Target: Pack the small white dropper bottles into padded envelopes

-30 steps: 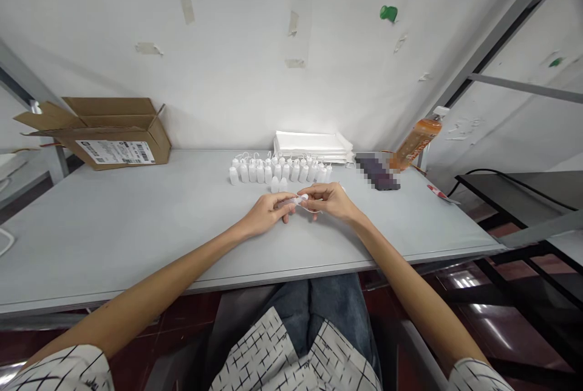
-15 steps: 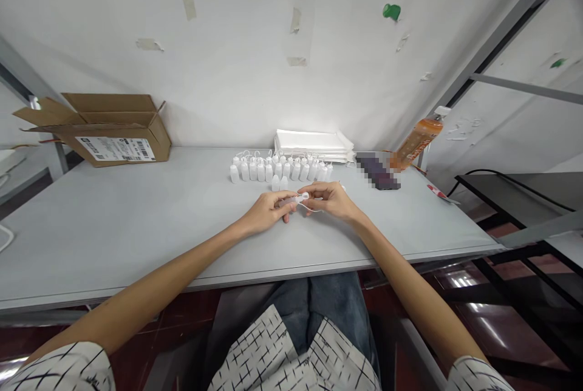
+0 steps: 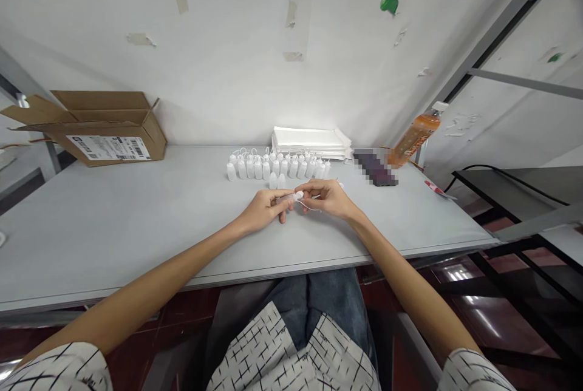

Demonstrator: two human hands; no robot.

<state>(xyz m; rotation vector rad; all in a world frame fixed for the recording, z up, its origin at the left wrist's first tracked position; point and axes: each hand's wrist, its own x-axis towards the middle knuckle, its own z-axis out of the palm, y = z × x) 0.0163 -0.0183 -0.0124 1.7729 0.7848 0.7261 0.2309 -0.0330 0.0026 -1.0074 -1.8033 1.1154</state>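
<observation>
My left hand [image 3: 260, 212] is closed around a small translucent white squeeze bottle [image 3: 286, 198], tilted sideways above the table. At the bottle's neck end, the fingers of my right hand [image 3: 331, 198] pinch a white cap [image 3: 299, 195]. From the cap a thin white strand [image 3: 313, 207] curves out beneath my right fingers. Whether the cap is fully seated on the neck I cannot tell. Just beyond my hands stand two small white bottles [image 3: 277, 182] without the looped strands. Behind them, several similar bottles [image 3: 258, 169] stand upright in rows, many with curved strands on top.
A stack of white flat packs [image 3: 312, 139] lies against the wall. An open cardboard box [image 3: 109, 136] stands at the left. Toward the right are a dark, pixelated object [image 3: 377, 169], an orange drink bottle [image 3: 415, 136] and a red-white packet [image 3: 438, 189]. The table [image 3: 136, 221] extends leftward.
The cap showed its round ring opening before; now it is turned and lies in line with the bottle's neck. Both hands remain together, and the camera view has shifted slightly.
</observation>
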